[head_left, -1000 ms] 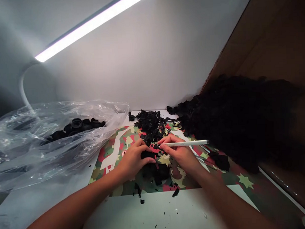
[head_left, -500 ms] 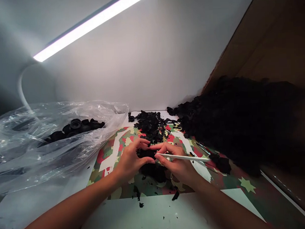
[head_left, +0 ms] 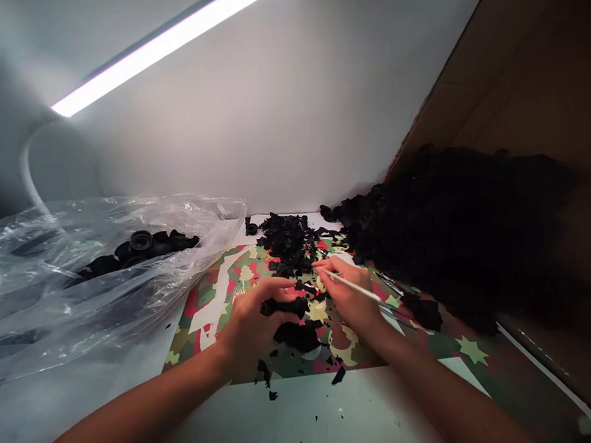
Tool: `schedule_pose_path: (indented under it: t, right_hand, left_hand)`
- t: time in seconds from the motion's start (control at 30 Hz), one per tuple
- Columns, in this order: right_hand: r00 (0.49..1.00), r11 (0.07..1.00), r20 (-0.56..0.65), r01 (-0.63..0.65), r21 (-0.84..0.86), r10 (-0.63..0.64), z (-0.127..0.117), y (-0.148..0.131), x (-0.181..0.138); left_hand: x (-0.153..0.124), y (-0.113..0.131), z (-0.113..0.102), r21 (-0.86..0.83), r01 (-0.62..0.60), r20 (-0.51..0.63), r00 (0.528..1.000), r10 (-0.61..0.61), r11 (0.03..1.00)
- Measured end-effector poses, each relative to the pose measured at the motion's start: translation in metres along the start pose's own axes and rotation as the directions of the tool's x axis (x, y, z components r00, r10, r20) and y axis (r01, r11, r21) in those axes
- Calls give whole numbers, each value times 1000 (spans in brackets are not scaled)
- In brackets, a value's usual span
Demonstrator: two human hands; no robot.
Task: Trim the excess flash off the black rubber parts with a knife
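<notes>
A black rubber-looking part sits between the thumb and fingers of my left hand, over the patterned sheet. My right hand is closed on a thin white stick, which slants down to the right across the hand. Its fingertips are near the close edge of a heap of black scraps, apart from my left hand. Just below my left fingers, another black piece lies on the sheet. Small black shreds are scattered in front of it.
A clear plastic bag on the left holds several black round parts. At right, a cardboard box spills a big dark pile. Slender tools lie by that pile. A lit lamp hangs overhead.
My right hand has moved away from the black part, up and to the right, taking the white stick along. My left hand still holds the part. The view has shifted slightly.
</notes>
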State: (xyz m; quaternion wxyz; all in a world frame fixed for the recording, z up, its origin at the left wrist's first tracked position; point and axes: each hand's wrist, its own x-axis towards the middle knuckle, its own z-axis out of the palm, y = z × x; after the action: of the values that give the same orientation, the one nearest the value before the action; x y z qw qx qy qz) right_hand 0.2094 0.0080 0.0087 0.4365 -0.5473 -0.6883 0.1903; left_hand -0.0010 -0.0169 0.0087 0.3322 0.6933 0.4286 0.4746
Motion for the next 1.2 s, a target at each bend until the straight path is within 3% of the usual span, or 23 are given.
schedule_pose_path:
  t: [0.07,0.17,0.3,0.5,0.67,1.0,1.2]
  right_hand:
    - [997,997,5,-74,3,74,-5,8,9]
    - [986,971,101,-151,187,134,-8,8,12]
    - [974,887,199,-188,423,111,-5,-9,2]
    - [963,835,253,-216,506,96,5,-24,-16]
    - [955,840,281,-232,490,100,9,-30,-21]
    - [934,804,326,-303,512,144,5,-35,-22]
    - [950,831,295,-249,498,107,7,-38,-23]
  left_hand:
    - [-1,1,-2,-65,39,-17,999,-40,997]
    - [5,-2,-5,-204,176,10,984,-178,963]
    - [14,-10,-6,-337,289,60,956,-287,896]
    - [12,-11,-1,-391,342,63,936,-346,854]
    - [10,-11,1,-385,333,16,935,-354,861]
    - [9,-11,-2,-290,198,-70,971,-227,936]
    - [7,-12,-1,-246,139,-90,982,-165,959]
